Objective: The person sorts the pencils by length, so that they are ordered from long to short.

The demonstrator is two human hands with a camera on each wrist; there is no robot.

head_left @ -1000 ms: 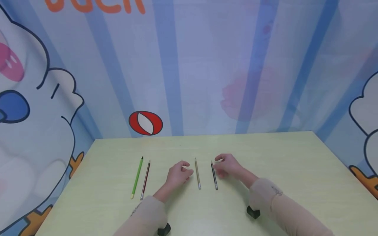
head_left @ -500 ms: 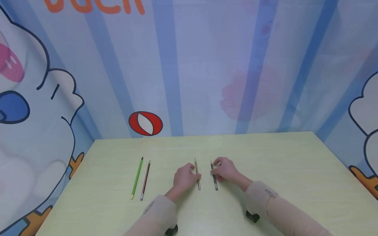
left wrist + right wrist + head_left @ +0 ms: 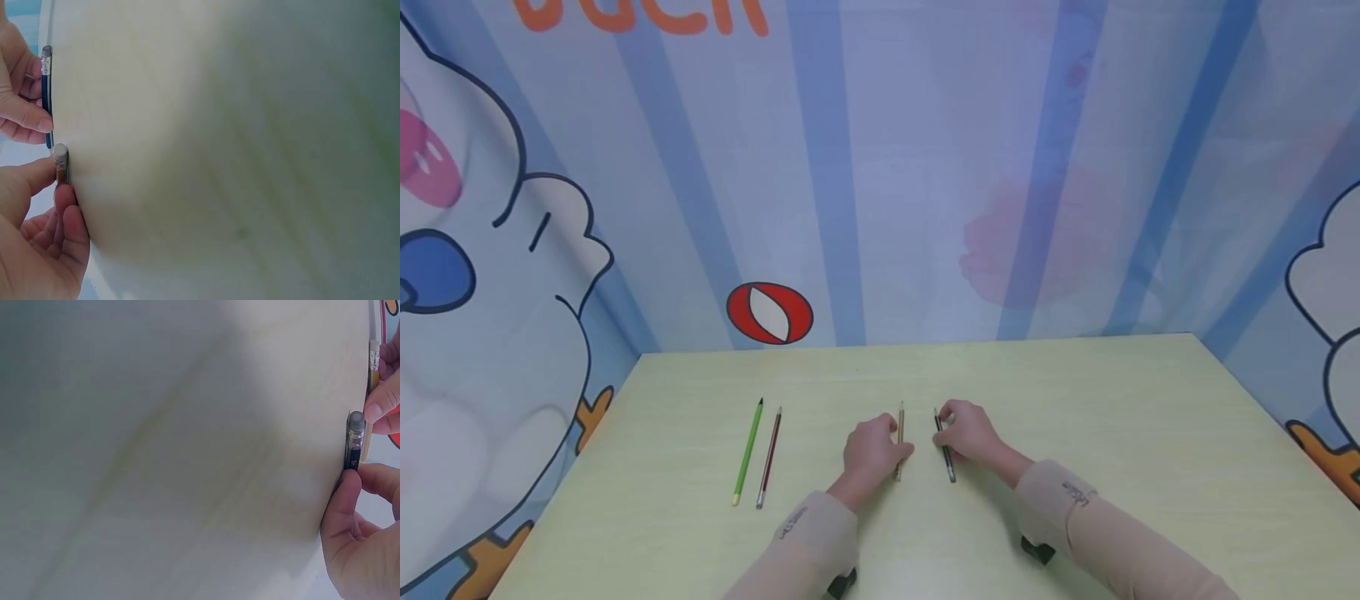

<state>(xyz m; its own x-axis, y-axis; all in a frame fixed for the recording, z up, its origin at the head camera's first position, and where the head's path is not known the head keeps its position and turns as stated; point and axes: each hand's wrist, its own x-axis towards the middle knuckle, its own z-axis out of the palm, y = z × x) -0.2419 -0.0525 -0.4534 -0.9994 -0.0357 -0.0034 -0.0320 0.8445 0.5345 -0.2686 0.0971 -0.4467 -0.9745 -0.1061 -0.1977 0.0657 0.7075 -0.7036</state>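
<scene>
In the head view my left hand point(image 3: 871, 452) pinches a gold-coloured pencil point(image 3: 901, 415) between thumb and fingers, its tip pointing away from me. Just to the right, my right hand point(image 3: 972, 432) pinches a black pencil point(image 3: 950, 468), slightly slanted. A small gap separates the two pencils. The left wrist view shows the gold pencil's pale eraser end point(image 3: 60, 153) near the thumb and forefinger. From the right wrist, the black pencil's dark eraser and metal band point(image 3: 355, 428) stand out above the thumb. Fingers cover the middle of each pencil.
Left of my hands lie a green pencil point(image 3: 748, 452) and a dark red pencil point(image 3: 770, 457), nearly side by side on the pale table point(image 3: 1075, 392). A printed cartoon backdrop point(image 3: 910, 167) rises behind the table's far edge.
My left hand has moved right to the gold pencil and now pinches it; that pencil has turned straighter. My right hand has closed on the black pencil, which has shifted slightly.
</scene>
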